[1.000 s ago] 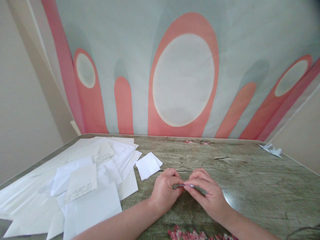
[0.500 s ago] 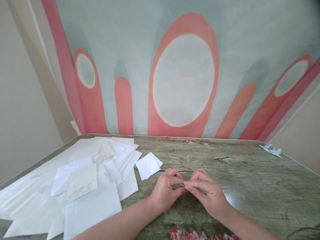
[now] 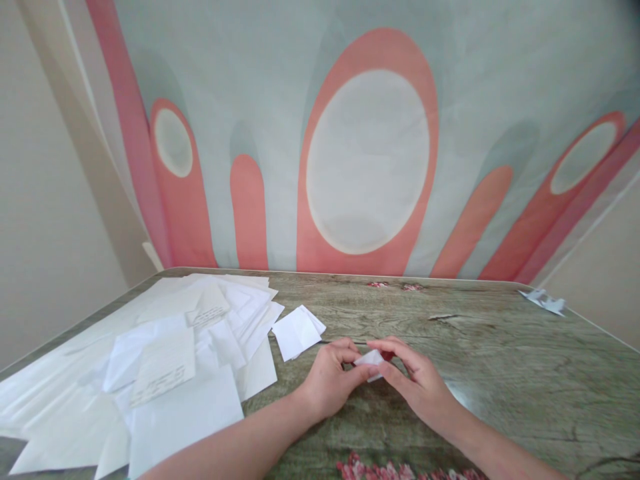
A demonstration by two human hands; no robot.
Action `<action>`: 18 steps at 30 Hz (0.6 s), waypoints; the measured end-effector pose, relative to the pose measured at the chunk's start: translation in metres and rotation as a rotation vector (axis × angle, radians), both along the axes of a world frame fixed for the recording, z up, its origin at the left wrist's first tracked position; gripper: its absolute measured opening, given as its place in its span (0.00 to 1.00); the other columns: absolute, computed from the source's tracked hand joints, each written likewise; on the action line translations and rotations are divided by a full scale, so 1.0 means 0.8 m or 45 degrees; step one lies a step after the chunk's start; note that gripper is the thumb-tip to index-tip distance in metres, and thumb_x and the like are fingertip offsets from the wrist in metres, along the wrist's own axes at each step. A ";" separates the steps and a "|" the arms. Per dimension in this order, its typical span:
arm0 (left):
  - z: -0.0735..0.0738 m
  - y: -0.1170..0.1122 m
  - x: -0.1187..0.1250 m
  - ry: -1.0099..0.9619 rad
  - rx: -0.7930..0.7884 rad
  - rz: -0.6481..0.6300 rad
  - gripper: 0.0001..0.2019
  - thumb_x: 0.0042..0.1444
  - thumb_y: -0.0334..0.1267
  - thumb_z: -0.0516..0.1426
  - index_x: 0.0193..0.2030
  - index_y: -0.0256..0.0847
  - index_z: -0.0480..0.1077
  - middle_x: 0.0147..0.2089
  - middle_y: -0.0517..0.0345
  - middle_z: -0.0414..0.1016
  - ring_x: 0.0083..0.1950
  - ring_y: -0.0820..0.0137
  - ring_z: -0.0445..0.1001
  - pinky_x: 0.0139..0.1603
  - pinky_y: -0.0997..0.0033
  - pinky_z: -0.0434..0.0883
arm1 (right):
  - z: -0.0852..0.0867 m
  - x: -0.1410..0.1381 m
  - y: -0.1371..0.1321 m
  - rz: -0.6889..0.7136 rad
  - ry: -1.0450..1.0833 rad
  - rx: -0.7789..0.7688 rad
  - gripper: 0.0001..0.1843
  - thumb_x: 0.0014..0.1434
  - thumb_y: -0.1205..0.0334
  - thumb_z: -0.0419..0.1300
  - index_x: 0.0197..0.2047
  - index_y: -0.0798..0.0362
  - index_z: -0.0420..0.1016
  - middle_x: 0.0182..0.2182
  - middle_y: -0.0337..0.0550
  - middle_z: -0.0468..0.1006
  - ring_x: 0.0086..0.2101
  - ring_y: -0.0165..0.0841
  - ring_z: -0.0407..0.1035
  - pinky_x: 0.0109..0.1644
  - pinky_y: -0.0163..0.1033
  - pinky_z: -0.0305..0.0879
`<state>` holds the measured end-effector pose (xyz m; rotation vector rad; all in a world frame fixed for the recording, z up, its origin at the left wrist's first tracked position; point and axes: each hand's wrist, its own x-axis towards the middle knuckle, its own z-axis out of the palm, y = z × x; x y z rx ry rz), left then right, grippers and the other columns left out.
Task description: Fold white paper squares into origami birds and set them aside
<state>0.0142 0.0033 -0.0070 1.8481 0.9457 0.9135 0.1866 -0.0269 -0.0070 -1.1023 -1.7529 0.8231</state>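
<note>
Near the table's [image 3: 500,373] front edge, at 6 o'clock, left hand [image 3: 330,381] and right hand [image 3: 423,387] both pinch a small folded paper [image 3: 371,360]. Pull too hard and it might rip.

table [image 3: 500,373]: grey wood-grain, glossy sheen | paper sheets [image 3: 165,373]: white, matt | folded paper piece [image 3: 371,361]: white, smooth

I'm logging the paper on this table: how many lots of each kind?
Pile of white sheets: 1
Small folded stack beside it: 1
Folded piece pinched between left hand and right hand: 1
Paper shape at the far right: 1
Total: 4
</note>
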 end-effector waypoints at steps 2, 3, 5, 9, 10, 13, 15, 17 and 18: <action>0.000 0.003 -0.001 -0.033 -0.052 0.054 0.13 0.51 0.44 0.58 0.24 0.36 0.75 0.25 0.61 0.62 0.29 0.74 0.63 0.32 0.75 0.58 | -0.005 -0.001 0.001 -0.052 0.018 -0.099 0.17 0.56 0.56 0.58 0.49 0.49 0.68 0.40 0.42 0.72 0.40 0.34 0.66 0.45 0.38 0.61; 0.001 0.004 -0.001 -0.048 -0.066 0.080 0.14 0.51 0.44 0.58 0.24 0.36 0.75 0.25 0.61 0.61 0.29 0.74 0.62 0.31 0.75 0.58 | -0.008 -0.001 0.002 -0.061 0.027 -0.146 0.18 0.55 0.55 0.59 0.49 0.49 0.67 0.40 0.42 0.73 0.39 0.34 0.66 0.44 0.38 0.62; 0.001 0.005 -0.002 -0.069 -0.071 0.116 0.13 0.51 0.44 0.59 0.24 0.36 0.75 0.25 0.62 0.60 0.29 0.74 0.61 0.32 0.75 0.58 | -0.012 -0.001 0.004 -0.051 0.034 -0.213 0.18 0.56 0.55 0.57 0.48 0.51 0.68 0.37 0.41 0.74 0.35 0.33 0.67 0.39 0.37 0.63; 0.002 0.004 -0.002 -0.075 -0.062 0.137 0.12 0.50 0.44 0.59 0.25 0.36 0.76 0.25 0.61 0.61 0.29 0.74 0.62 0.32 0.75 0.58 | -0.013 0.000 0.006 -0.055 -0.003 -0.206 0.12 0.56 0.55 0.57 0.41 0.53 0.72 0.29 0.39 0.74 0.29 0.31 0.65 0.33 0.34 0.61; 0.002 0.004 -0.002 -0.074 -0.065 0.142 0.12 0.50 0.43 0.59 0.24 0.36 0.75 0.25 0.61 0.61 0.29 0.74 0.61 0.32 0.75 0.58 | -0.011 0.000 0.006 -0.060 -0.012 -0.184 0.12 0.56 0.55 0.56 0.38 0.53 0.73 0.28 0.38 0.73 0.29 0.31 0.65 0.32 0.33 0.60; 0.001 0.005 -0.002 -0.084 -0.059 0.163 0.12 0.48 0.43 0.60 0.21 0.36 0.73 0.24 0.62 0.61 0.28 0.75 0.61 0.30 0.75 0.57 | -0.005 0.001 0.005 -0.076 -0.046 -0.105 0.12 0.57 0.55 0.55 0.31 0.53 0.74 0.25 0.37 0.71 0.27 0.29 0.64 0.32 0.32 0.59; 0.000 0.006 -0.002 -0.099 -0.050 0.180 0.12 0.47 0.42 0.61 0.21 0.35 0.72 0.24 0.62 0.62 0.28 0.75 0.61 0.30 0.76 0.57 | -0.001 0.002 0.004 -0.087 -0.072 -0.068 0.13 0.58 0.55 0.54 0.28 0.53 0.74 0.23 0.36 0.70 0.27 0.29 0.64 0.32 0.32 0.58; -0.001 0.007 -0.001 -0.134 -0.079 0.182 0.10 0.47 0.42 0.61 0.25 0.35 0.72 0.25 0.61 0.65 0.28 0.75 0.62 0.30 0.76 0.59 | 0.000 0.002 0.004 -0.095 -0.098 -0.059 0.14 0.59 0.55 0.52 0.28 0.53 0.73 0.23 0.36 0.69 0.27 0.29 0.64 0.32 0.32 0.58; -0.002 0.007 -0.001 -0.158 -0.116 0.170 0.10 0.48 0.42 0.61 0.28 0.35 0.73 0.26 0.60 0.67 0.28 0.75 0.63 0.30 0.76 0.59 | 0.001 0.002 0.004 -0.096 -0.108 -0.066 0.15 0.59 0.55 0.52 0.28 0.53 0.73 0.23 0.36 0.69 0.27 0.29 0.64 0.32 0.32 0.59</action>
